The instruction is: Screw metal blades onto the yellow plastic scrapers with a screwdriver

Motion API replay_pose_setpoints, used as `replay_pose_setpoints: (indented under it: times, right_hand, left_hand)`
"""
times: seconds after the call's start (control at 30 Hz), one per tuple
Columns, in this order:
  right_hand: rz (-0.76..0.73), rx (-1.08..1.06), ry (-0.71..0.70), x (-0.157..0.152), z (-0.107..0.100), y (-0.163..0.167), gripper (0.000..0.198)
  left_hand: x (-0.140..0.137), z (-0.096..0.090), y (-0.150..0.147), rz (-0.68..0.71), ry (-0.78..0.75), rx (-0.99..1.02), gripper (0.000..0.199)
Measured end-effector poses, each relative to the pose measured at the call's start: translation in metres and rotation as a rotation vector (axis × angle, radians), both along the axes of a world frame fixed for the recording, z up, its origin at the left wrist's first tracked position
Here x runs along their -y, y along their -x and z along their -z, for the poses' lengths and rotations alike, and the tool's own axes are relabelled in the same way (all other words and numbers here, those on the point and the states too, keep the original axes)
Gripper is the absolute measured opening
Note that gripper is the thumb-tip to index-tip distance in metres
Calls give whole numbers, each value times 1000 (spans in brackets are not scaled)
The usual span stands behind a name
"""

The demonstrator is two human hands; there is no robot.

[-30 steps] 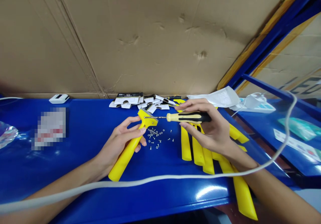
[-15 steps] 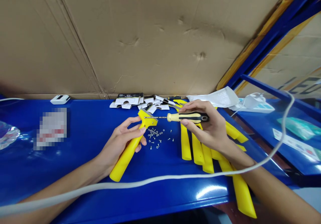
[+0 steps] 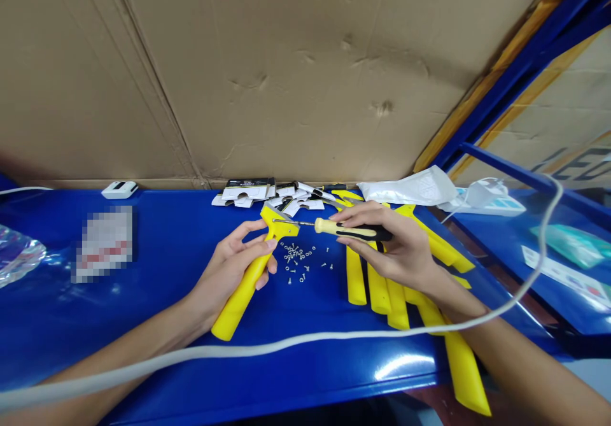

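Screwdriver [image 3: 329, 226] is reaching toward nine o'clock from your right grip [image 3: 408, 254], which is pinching its cream-and-black handle between thumb and fingers. Your left grip [image 3: 233, 263] is wrapping round the yellow scraper [image 3: 241, 295], whose head is slanting up toward one o'clock over the middle of the table [image 3: 296, 375]. The screwdriver's tip is apparently touching that head. Loose screws and nuts [image 3: 294, 252] are lying between both grips, toward four o'clock from the head. Yellow handles [image 3: 356, 279] are crowding the space beneath your right grip and toward five o'clock, the lowest jutting past the near edge. Cartons [image 3: 245, 190] are lining the far edge at twelve o'clock. Open room is stretching toward nine o'clock from your left grip, up to a blurred packet [image 3: 105, 244]. White cable [image 3: 334, 336] is crossing at six o'clock.
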State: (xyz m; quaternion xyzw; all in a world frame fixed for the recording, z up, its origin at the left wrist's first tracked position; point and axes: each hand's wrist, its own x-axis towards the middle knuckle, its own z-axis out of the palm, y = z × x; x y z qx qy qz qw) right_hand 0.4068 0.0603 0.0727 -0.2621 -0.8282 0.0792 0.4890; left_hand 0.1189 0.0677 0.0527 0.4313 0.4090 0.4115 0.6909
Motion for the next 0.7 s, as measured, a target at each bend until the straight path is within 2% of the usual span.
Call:
replay_pose_setpoints:
  times: [0.1,0.23,0.33,0.4,0.53,0.7]
  right_hand:
    - [43,-19,0,1,-2,0,35]
    - [193,-55,-1,5,-3,0,28]
    - [261,-47,74,6,-2,-1,19]
    - [235,-61,132,5,-2,-1,21]
    - [110,-101,170,5,-2,-2,43]
    - [204,-100,74,5,-4,-1,38]
  left_hand:
    - [1,2,0,12,-7,-25,56]
    - [3,3,-2,42,-13,-31,52]
    - [3,3,-4,41,-14,-36,54]
    - [3,4,-4,40,-13,-42,55]
    - [1,6,-2,40,-16,-45,54]
    - [1,7,0,35,-24,-37,54]
